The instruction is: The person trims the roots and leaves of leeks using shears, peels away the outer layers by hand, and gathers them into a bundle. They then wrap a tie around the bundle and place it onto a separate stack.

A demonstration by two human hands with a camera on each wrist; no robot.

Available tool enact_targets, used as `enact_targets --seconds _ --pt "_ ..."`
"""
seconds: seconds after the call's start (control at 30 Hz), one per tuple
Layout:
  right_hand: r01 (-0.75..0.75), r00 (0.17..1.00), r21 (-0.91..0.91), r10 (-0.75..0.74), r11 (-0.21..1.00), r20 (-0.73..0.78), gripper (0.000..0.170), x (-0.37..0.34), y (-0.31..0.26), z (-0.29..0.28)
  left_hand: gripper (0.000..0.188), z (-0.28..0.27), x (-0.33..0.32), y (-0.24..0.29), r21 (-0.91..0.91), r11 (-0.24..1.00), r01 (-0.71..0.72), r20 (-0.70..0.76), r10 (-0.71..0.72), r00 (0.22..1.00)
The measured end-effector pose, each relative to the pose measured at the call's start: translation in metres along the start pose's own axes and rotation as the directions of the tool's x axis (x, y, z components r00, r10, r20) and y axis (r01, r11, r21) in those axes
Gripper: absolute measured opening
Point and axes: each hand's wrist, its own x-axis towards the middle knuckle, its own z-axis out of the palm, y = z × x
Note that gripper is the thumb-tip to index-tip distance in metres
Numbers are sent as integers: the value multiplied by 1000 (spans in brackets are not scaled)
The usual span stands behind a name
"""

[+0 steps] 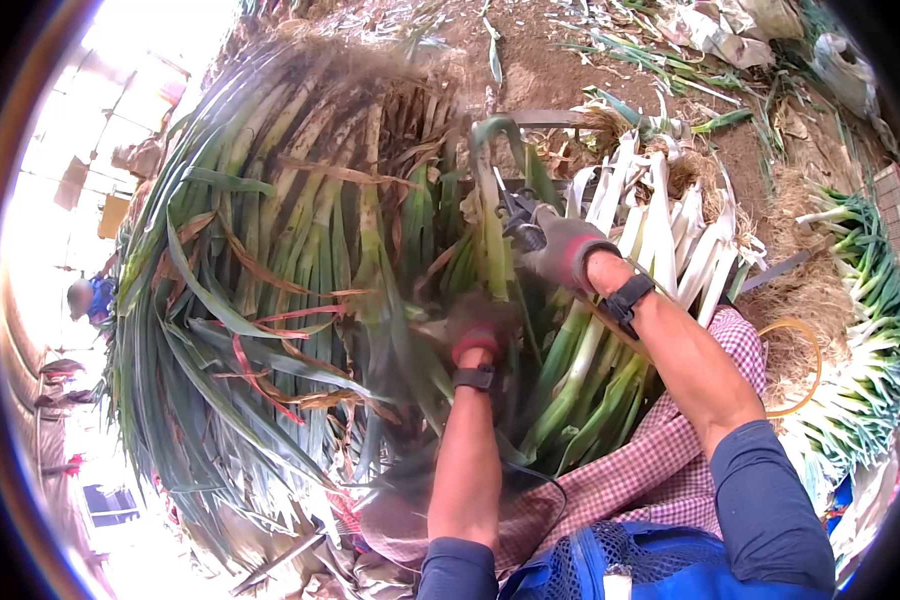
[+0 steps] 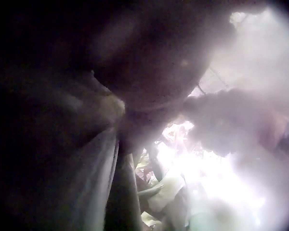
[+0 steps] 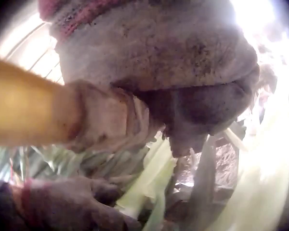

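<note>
My gloved left hand [image 1: 482, 322], blurred in the head view, is low over the leek leaves. In the left wrist view its dark fingers close around a pale leek leaf [image 2: 98, 178]. My gloved right hand [image 1: 565, 250] is above and to the right, beside an upright leek stalk [image 1: 492, 225]. It grips a tool by its wooden handle [image 3: 29, 108], the fingers curled round it in the right wrist view; a thin bright metal piece [image 1: 500, 178] shows past the fingers in the head view. The tool's working end is mostly hidden.
A large heap of untrimmed leeks [image 1: 280, 240] with dry brown leaves fills the left. Leeks with white stems [image 1: 660, 215] lie to the right by a metal bar [image 1: 775, 270]. More bundled leeks [image 1: 855, 330] stand at far right. A checked cloth [image 1: 610, 455] covers the lap.
</note>
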Motion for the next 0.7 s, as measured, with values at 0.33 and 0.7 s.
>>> enact_targets --seconds 0.33,0.7 --pt "-44 990 47 38 998 133 83 -42 26 5 56 22 -18 8 48 998 -27 113 22 993" --pt "-226 971 145 211 963 111 62 -99 48 -8 53 28 -35 16 163 980 -113 108 96 989"
